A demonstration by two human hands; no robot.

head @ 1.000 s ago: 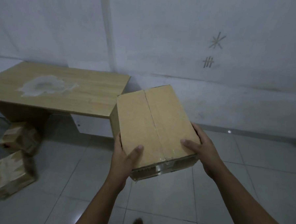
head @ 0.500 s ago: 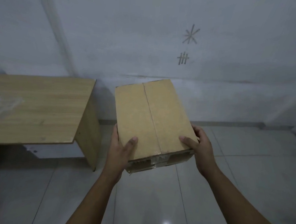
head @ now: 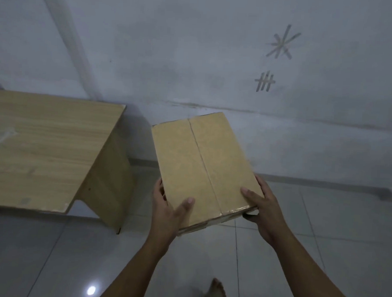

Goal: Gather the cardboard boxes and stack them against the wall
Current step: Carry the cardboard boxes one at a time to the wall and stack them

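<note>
cardboard box (head: pixel 203 169) | plain brown, flaps closed, centre seam, clear tape on near edge | tilted, top face up | held off the floor between two hands, near the wall

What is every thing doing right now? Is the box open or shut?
cardboard box: shut, flaps taped, tilted, held up off the floor.
left hand: grips the box's near left corner, thumb on top.
right hand: grips the box's near right corner, thumb on top.
wooden table: standing upright by the wall.
bare foot: down by the floor.
</note>
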